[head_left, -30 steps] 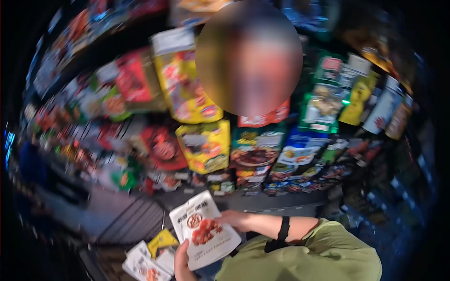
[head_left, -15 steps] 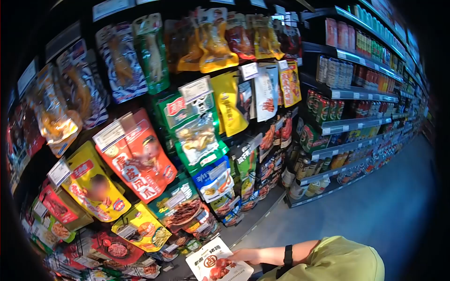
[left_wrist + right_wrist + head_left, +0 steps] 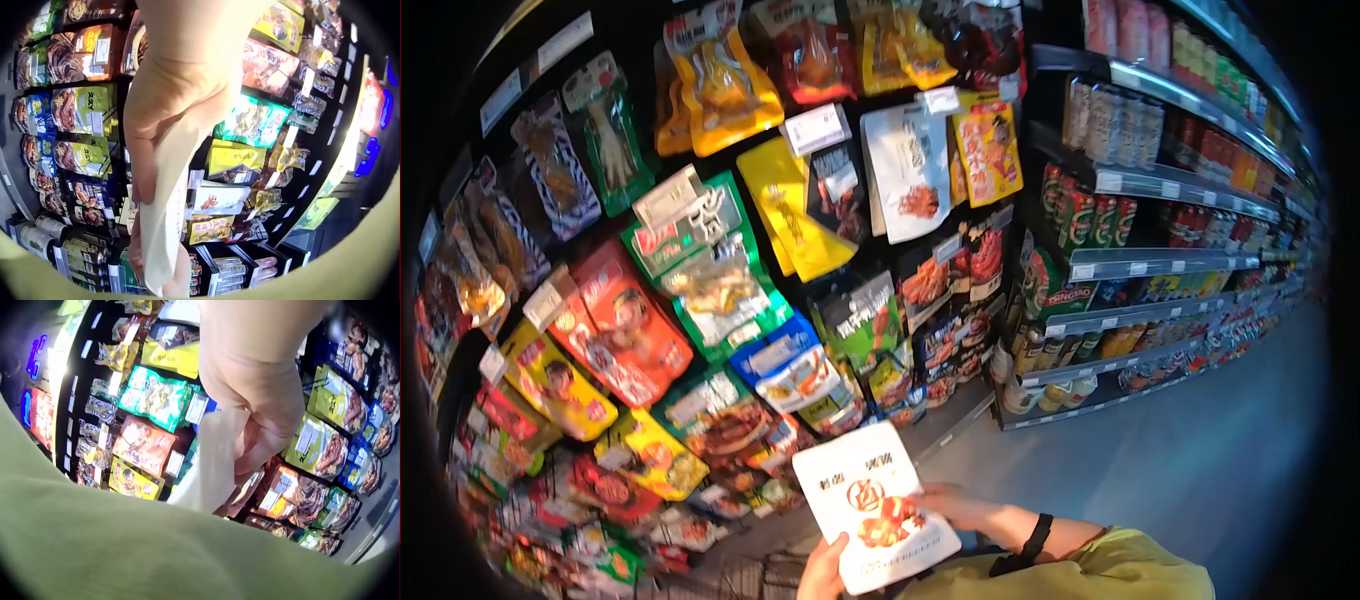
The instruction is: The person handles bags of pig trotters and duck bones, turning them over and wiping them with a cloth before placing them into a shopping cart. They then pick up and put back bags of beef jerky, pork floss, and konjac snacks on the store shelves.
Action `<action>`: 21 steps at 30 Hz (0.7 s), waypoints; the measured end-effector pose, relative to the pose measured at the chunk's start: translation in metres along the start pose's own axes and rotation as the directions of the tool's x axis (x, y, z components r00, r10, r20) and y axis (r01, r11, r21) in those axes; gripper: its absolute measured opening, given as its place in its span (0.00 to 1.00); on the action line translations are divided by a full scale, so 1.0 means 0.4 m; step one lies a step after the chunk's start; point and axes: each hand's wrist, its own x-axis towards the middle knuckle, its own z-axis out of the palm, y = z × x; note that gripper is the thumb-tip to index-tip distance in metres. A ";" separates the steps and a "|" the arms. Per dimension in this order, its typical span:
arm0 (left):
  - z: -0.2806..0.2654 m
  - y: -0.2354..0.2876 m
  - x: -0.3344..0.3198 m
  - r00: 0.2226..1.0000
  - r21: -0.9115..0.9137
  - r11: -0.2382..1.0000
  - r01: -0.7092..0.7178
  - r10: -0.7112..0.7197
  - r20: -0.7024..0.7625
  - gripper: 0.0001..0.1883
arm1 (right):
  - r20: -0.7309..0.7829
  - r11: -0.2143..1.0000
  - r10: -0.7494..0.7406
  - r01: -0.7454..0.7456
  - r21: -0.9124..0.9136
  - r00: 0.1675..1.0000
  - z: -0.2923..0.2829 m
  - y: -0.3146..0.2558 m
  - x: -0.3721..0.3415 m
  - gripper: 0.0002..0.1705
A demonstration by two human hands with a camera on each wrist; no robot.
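Note:
Both hands hold a white snack pouch (image 3: 875, 500) with a picture of reddish-brown food and dark lettering, low in the head view. My left hand (image 3: 825, 570) pinches its lower left edge, thumb on the front. On the opposite side, my right hand (image 3: 955, 505) grips the edge, with part of its fingers hidden. From the left wrist, the pouch (image 3: 165, 194) appears nearly edge-on between the thumb and fingers of the left hand (image 3: 181, 94). In the right wrist view, the right hand (image 3: 262, 406) has its fingers curled at the pale pouch (image 3: 212, 462).
A rack of hanging snack packs, among them a green pack (image 3: 710, 265), a red pack (image 3: 625, 330) and a yellow pack (image 3: 795, 215), stands in front. To the right, shelves (image 3: 1170, 190) of cans and bottles run back along the grey floor (image 3: 1140, 440).
The head view has swung right, from the rack and a wire basket with packs to the drink shelves. Both hands still hold the pouch, which sits higher in view than half a second ago.

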 end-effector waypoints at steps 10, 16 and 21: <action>0.365 -0.160 0.077 0.966 -0.049 0.998 -0.048 0.059 0.252 0.29 | -0.050 0.979 -0.185 0.189 0.079 0.981 -0.291 -0.165 -0.250 0.16; 0.417 -0.276 0.063 0.992 -0.163 0.982 0.093 -0.077 0.104 0.26 | -0.100 0.984 0.040 -0.022 0.174 0.994 -0.410 -0.089 -0.279 0.16; 0.409 -0.315 0.028 0.993 -0.207 0.971 0.121 -0.118 0.025 0.25 | 0.035 0.962 0.148 -0.152 0.226 0.988 -0.447 -0.024 -0.258 0.15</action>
